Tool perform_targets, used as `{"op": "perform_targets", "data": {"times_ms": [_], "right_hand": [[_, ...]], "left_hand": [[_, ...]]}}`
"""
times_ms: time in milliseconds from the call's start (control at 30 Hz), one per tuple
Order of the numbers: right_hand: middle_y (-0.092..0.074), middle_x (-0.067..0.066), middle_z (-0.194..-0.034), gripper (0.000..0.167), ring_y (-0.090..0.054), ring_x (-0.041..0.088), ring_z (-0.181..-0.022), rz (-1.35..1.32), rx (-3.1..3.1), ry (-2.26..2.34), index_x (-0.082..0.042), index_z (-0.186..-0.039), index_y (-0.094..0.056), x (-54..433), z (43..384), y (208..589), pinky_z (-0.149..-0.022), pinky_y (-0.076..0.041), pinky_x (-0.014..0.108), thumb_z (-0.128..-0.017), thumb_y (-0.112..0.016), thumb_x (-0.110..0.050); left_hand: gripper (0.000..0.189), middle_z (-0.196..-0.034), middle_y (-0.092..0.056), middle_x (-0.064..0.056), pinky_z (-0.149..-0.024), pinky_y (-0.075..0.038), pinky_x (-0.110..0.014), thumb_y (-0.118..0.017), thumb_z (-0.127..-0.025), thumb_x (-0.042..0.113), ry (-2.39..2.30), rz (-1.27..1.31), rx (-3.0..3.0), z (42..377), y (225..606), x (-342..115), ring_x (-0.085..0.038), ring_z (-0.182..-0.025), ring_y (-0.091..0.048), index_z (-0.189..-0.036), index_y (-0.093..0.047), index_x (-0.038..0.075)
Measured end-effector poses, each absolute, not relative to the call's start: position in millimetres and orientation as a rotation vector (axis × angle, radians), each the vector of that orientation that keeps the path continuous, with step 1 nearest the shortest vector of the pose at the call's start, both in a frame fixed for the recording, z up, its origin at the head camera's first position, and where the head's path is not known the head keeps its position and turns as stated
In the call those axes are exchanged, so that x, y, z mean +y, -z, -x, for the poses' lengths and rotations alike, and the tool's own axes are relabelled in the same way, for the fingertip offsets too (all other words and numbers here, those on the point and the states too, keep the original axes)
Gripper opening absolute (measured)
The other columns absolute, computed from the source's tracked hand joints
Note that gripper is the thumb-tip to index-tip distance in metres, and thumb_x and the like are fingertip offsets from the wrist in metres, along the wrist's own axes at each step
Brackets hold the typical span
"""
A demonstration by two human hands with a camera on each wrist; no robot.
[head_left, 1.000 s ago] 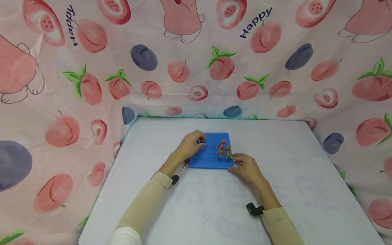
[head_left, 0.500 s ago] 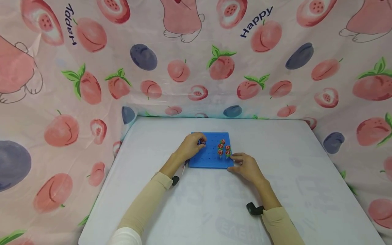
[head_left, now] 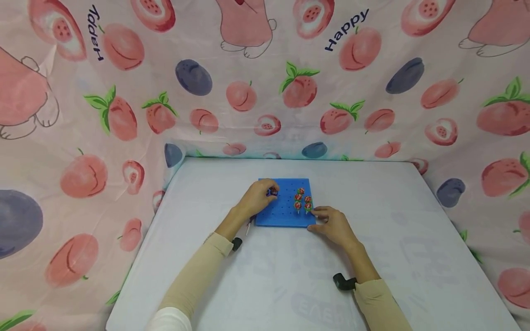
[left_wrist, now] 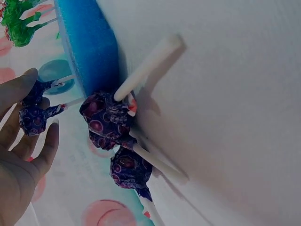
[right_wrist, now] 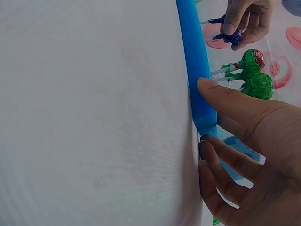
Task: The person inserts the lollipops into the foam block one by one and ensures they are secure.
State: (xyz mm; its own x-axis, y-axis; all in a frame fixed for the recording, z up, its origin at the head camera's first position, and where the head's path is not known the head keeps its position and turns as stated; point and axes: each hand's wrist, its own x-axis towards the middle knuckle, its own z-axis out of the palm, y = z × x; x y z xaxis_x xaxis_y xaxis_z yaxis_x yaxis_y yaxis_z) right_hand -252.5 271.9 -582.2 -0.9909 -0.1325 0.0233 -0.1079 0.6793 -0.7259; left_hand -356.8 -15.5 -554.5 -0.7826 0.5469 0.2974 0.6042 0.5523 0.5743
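Observation:
A blue board (head_left: 285, 219) with rows of small holes lies on the table. My left hand (head_left: 257, 197) is over its left part and pinches a purple-wrapped lollipop (right_wrist: 233, 36) by the head. Another purple lollipop (right_wrist: 217, 20) is beside it, and both sticks meet the board. Several green-and-red lollipops (head_left: 298, 197) stand upright in the right part. My right hand (head_left: 334, 225) holds the near right corner, thumb on the front edge and fingers at the right side. In the left wrist view, several purple lollipops (left_wrist: 129, 169) lie loose beside the board.
The white table (head_left: 265, 285) spreads around the board. A fruit-patterned cloth (head_left: 256, 92) hangs behind it and at the sides. Each wrist wears a black camera; the right one (head_left: 343, 282) is near the sleeve cuff.
The lollipop in my left hand sits slightly lower against the board, and its stick no longer shows below the fingers. My right hand has stayed at the corner.

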Motion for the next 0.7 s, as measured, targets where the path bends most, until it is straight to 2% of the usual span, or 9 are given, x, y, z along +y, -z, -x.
{"op": "perform_targets", "data": {"times_ms": [133, 300, 433, 533, 633, 700], "right_hand": [[-0.065, 0.013, -0.140, 0.056, -0.068, 0.035, -0.115, 0.209, 2.841, 1.236, -0.008, -0.131, -0.074, 272, 252, 582, -0.092, -0.058, 0.052, -0.081, -0.092, -0.024], [-0.065, 0.013, -0.140, 0.056, -0.068, 0.034, -0.115, 0.211, 2.849, 1.230, -0.008, -0.131, -0.074, 272, 253, 583, -0.092, -0.058, 0.051, -0.081, -0.092, -0.024], [-0.065, 0.013, -0.140, 0.056, -0.068, 0.034, -0.115, 0.211, 2.849, 1.233, -0.008, -0.131, -0.074, 272, 253, 582, -0.092, -0.059, 0.051, -0.081, -0.092, -0.024], [-0.064, 0.013, -0.141, 0.056, -0.068, 0.034, -0.116, 0.207, 2.844, 1.232, -0.008, -0.132, -0.073, 271, 253, 581, -0.092, -0.058, 0.051, -0.082, -0.091, -0.024], [-0.064, 0.013, -0.141, 0.055, -0.067, 0.034, -0.116, 0.206, 2.842, 1.232, -0.008, -0.132, -0.073, 271, 253, 581, -0.092, -0.058, 0.051, -0.082, -0.091, -0.023], [-0.064, 0.013, -0.141, 0.055, -0.067, 0.034, -0.116, 0.205, 2.840, 1.234, -0.008, -0.132, -0.073, 271, 252, 582, -0.092, -0.058, 0.051, -0.082, -0.091, -0.023]], "left_hand": [[0.028, -0.126, -0.069, -0.007, -0.094, -0.055, -0.038, -0.082, -0.090, 0.005, 1.097, 1.023, -2.681, 356, 553, -19, -0.021, -0.108, -0.065, -0.116, -0.073, 0.004], [0.044, -0.143, -0.059, -0.014, -0.103, -0.053, -0.044, -0.083, -0.089, 0.006, 1.202, 1.067, -2.636, 355, 552, -24, -0.031, -0.124, -0.061, -0.129, -0.067, 0.006], [0.051, -0.148, -0.055, -0.011, -0.111, -0.048, -0.046, -0.085, -0.089, 0.013, 1.205, 1.045, -2.620, 356, 551, -31, -0.028, -0.134, -0.054, -0.136, -0.064, 0.010], [0.047, -0.147, -0.055, -0.005, -0.115, -0.044, -0.044, -0.082, -0.093, 0.022, 1.207, 0.966, -2.616, 355, 547, -39, -0.022, -0.139, -0.050, -0.136, -0.064, 0.013], [0.038, -0.144, -0.057, -0.004, -0.113, -0.045, -0.044, -0.075, -0.099, 0.023, 1.241, 0.870, -2.599, 355, 543, -49, -0.025, -0.134, -0.054, -0.134, -0.066, 0.011], [0.031, -0.140, -0.059, -0.005, -0.107, -0.049, -0.045, -0.071, -0.101, 0.019, 1.238, 0.792, -2.600, 356, 544, -58, -0.029, -0.127, -0.059, -0.131, -0.067, 0.009]]}}
